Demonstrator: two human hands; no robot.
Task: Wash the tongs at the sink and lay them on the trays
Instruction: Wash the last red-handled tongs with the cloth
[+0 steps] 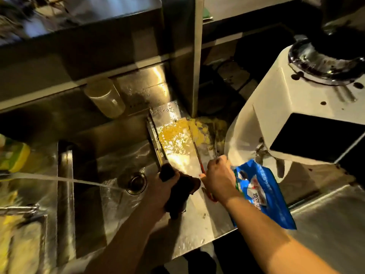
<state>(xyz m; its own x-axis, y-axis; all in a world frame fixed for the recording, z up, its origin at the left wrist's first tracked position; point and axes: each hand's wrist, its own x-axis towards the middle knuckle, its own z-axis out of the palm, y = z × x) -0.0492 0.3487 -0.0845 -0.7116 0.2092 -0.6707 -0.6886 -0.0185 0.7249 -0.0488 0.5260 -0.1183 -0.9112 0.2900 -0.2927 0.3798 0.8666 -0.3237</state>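
Observation:
My right hand (218,177) grips a pair of thin metal tongs (197,153) with red handles, their tips pointing away over the steel counter strip right of the sink. My left hand (165,186) holds a dark scrubbing pad (183,191) just left of the tongs, over the sink's right edge. The steel sink (110,196) lies below, with a round drain (136,181). A stream of water (65,179) runs from the left toward the drain. No tray can be told apart in this view.
Yellow food bits (177,135) are spread on the counter beyond the tongs. A blue packet (260,192) lies under my right forearm, a white machine (296,123) stands at right. A clear jar (105,99) sits behind the sink; a yellow sponge (15,157) at left.

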